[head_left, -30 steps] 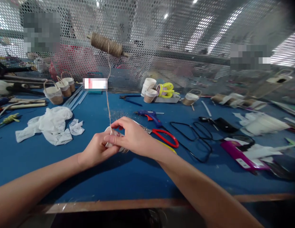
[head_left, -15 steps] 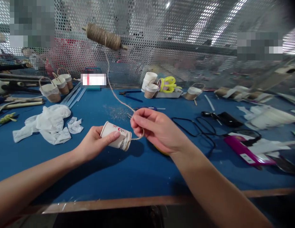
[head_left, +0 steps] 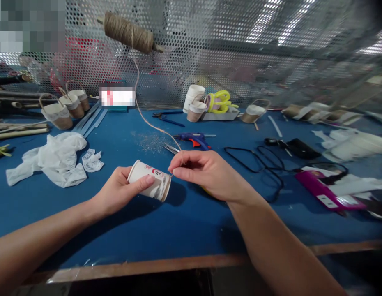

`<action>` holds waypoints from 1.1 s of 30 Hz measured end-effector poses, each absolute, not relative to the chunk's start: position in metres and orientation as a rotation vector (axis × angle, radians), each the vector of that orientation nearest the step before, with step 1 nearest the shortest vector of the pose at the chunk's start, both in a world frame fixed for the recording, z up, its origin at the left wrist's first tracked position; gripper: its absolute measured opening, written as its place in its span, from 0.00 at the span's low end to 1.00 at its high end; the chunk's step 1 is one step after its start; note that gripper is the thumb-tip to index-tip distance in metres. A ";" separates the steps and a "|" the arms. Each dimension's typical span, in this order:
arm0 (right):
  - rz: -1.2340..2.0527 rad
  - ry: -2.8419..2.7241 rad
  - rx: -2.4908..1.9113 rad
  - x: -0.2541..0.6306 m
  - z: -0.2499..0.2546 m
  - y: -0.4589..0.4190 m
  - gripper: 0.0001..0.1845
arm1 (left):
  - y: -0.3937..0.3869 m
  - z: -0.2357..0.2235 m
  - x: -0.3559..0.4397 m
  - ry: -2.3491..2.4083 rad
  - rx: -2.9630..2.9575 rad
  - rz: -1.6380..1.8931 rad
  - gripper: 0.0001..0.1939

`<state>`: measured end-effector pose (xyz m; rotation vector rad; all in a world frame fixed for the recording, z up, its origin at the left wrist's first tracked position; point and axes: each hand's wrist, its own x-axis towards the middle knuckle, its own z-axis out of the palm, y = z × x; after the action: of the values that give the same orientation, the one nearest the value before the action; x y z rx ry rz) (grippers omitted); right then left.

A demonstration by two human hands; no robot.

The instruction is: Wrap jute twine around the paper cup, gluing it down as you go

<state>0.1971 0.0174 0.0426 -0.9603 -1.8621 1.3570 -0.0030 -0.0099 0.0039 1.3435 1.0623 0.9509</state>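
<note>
Head view: a printed paper cup [head_left: 157,188] is held above the blue surface [head_left: 117,234], gripped around its side by the left hand [head_left: 118,190], with the thumb laid along the printed wall. The cup is tipped nearly onto its side, its long axis pointed across from the left hand toward the right hand [head_left: 209,174] and sloped slightly downward at that end. By the left hand the near end is partly covered, while the far end is left exposed; a thin brownish band can be made out along that edge, though whether it is wound cord cannot be told. The twine [head_left: 148,124] is pinched between the thumb and fingers of the right hand, just beside the upper edge of the exposed end, so that end is nearer to the right hand. Whether the cup is touched by those fingertips cannot be judged. From the pinch, the twine is led up and to the left in a slack curve to a spool [head_left: 127,33], which is seen in front of the perforated panel [head_left: 185,53]. Beyond the right hand, a blue glue gun [head_left: 189,137] and the metal tips of scissors [head_left: 171,148] are seen on the surface.
</note>
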 end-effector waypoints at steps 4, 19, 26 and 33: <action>1.231 -1.860 -1.084 0.195 0.041 0.017 0.06 | -0.011 0.004 -0.002 1.026 1.369 0.996 0.13; 1.029 -1.843 -1.065 0.187 0.032 0.014 0.05 | -0.015 0.003 -0.005 1.048 1.402 1.036 0.06; 0.910 -1.840 -1.010 0.185 0.034 0.010 0.03 | -0.014 0.001 -0.006 1.056 1.400 0.991 0.07; 0.907 -1.841 -1.051 0.183 0.032 0.011 0.03 | -0.014 0.001 -0.005 1.026 1.421 1.033 0.05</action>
<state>0.1831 0.0107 0.0318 -1.0510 -1.8414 0.9073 -0.0054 -0.0142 0.0008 1.4212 1.0257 1.0334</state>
